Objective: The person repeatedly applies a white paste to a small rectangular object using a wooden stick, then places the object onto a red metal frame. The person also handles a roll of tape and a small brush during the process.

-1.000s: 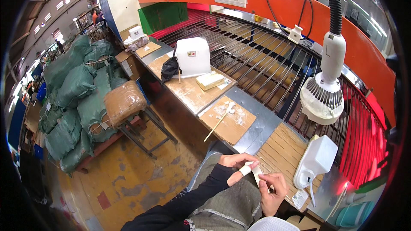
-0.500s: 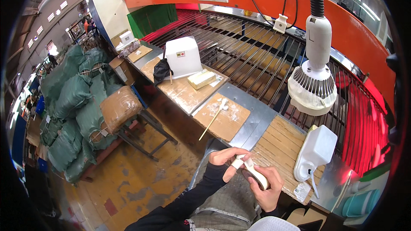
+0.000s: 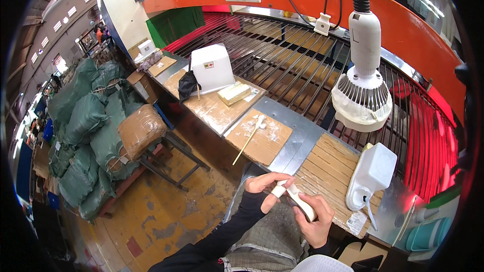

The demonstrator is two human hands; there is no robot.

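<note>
Close in front of me, my right hand [image 3: 316, 220] grips a long, curved cream-coloured piece [image 3: 303, 204], fingers and thumb along its sides. It resembles a small shoe sole, but its kind is not certain. My left hand [image 3: 263, 187] meets the upper end of the piece with closed fingertips, which partly hide that end. A white wrap [image 3: 278, 190] goes round a digit of this hand. Beyond the hands, a stick with a white tip [image 3: 248, 140] lies on a smeared cardboard sheet [image 3: 272, 146].
Right of my hands stands a white plastic container [image 3: 374, 171] on ridged cardboard [image 3: 327, 171]. A lamp [image 3: 362, 98] hangs above a rack of metal bars [image 3: 297, 70]. Farther left are a white box [image 3: 212, 68] and a cream block [image 3: 234, 93]. A teal tub [image 3: 427, 234] sits far right; green sacks [image 3: 85, 121] are piled left.
The curved piece has turned in my right hand: its dark underside, visible earlier, is now mostly out of sight. Both hands stay close together. The whole view has shifted slightly.
</note>
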